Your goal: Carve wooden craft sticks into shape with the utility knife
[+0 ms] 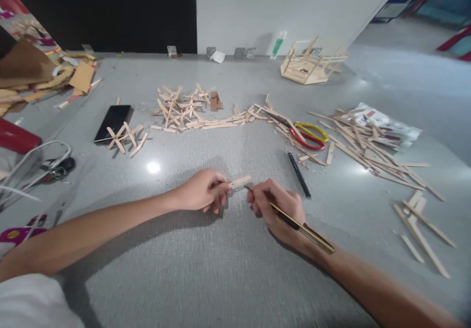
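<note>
My left hand (206, 190) pinches a short wooden craft stick (241, 181) between thumb and fingers, its rounded end pointing right. Close beside it, my right hand (277, 205) is closed around a slim gold-and-black pen-shaped tool (303, 229), held like a pen. The tool's thin dark tip points left, near the stick; whether they touch I cannot tell. Just beyond my right hand lies a black pen-like tool (299, 175). Scissors (309, 137) with red and yellow handles rest on loose craft sticks farther back.
Small stick assemblies (184, 107) are heaped at the back centre. A phone (113, 123) lies left, with crossed sticks at its corner. Loose sticks (362, 141) and a plastic packet (390, 122) spread right. A wooden frame model (307, 68) stands by the wall. Cables (47, 146) lie left.
</note>
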A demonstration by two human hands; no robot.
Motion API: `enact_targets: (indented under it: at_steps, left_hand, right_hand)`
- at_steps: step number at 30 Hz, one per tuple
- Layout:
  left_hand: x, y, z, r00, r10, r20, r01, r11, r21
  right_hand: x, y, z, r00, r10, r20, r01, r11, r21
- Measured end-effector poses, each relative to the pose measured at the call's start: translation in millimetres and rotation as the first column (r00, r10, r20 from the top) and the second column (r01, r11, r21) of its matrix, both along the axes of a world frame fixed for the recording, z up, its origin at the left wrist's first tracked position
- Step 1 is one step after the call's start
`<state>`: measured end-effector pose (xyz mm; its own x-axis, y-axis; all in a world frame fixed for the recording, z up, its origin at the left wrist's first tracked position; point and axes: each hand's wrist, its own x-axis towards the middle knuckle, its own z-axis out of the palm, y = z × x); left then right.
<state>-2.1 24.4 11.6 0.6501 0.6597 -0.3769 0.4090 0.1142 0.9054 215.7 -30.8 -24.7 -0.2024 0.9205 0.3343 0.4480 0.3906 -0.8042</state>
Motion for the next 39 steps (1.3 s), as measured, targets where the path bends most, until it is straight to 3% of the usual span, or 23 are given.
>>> enact_targets:
  at_steps: [3,7,15,25,39]
  left_hand:
    - [-0.6,1.1,-2.7,0.999,-0.025,0.021,0.025,1.0,0.014]
    - [-0.1,0.5,-2.7,0.999,-0.035,0.021,0.035,0.999,0.021]
    - [-0.5,3.1,-4.2,0.996,-0.083,0.027,0.08,0.991,0.104]
    - [0.6,3.6,-0.7,0.997,-0.08,-0.019,0.081,0.995,0.059]
    - [-1.5,4.3,-5.0,0.996,-0.09,-0.013,0.091,0.99,0.104]
  right_hand:
    - [-2.6,5.7,2.5,0.997,0.042,0.057,-0.039,0.998,-0.052]
    - [-5.3,6.8,3.8,0.999,0.036,-0.022,-0.04,0.983,-0.182]
    - [-3.2,6.2,-2.7,0.995,0.093,-0.036,-0.098,0.981,-0.167]
    - [0.1,6.2,-5.6,0.992,0.124,0.011,-0.121,0.982,-0.143]
    - [-4.1,9.2,8.3,0.964,0.215,0.157,-0.201,0.974,-0.101]
